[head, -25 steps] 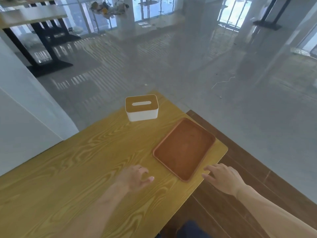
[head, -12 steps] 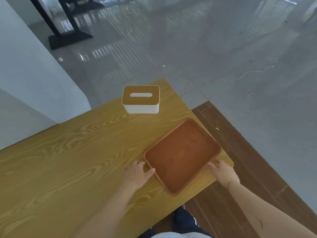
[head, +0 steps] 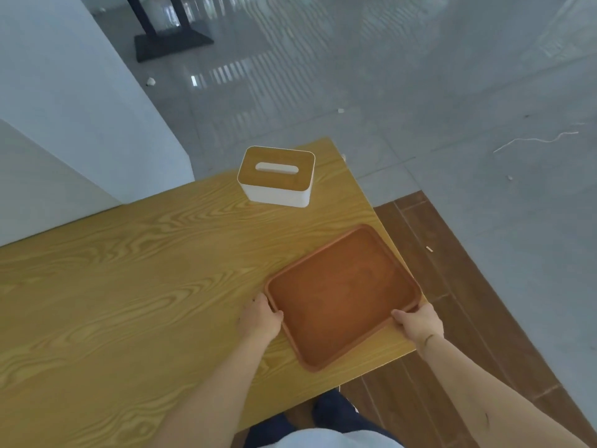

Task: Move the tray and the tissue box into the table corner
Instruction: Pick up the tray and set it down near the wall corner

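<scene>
A brown rectangular tray [head: 342, 292] lies empty on the yellow wood-grain table [head: 129, 279], close to the table's right edge. My left hand [head: 261, 320] grips the tray's left rim, thumb over the edge. My right hand [head: 418, 323] grips the rim at the tray's right corner, beyond the table edge. A white tissue box [head: 276, 176] with a wooden lid and a slot stands upright near the table's far right corner, apart from the tray.
A white wall block [head: 64, 108] rises behind the table's far left edge. Past the table's right edge is brown plank flooring [head: 452, 253], then grey tile floor. A black table base [head: 171, 43] stands far back.
Both hands moved from resting near the tray to gripping its left and right rims. My view tilted further down and closer to the table.
</scene>
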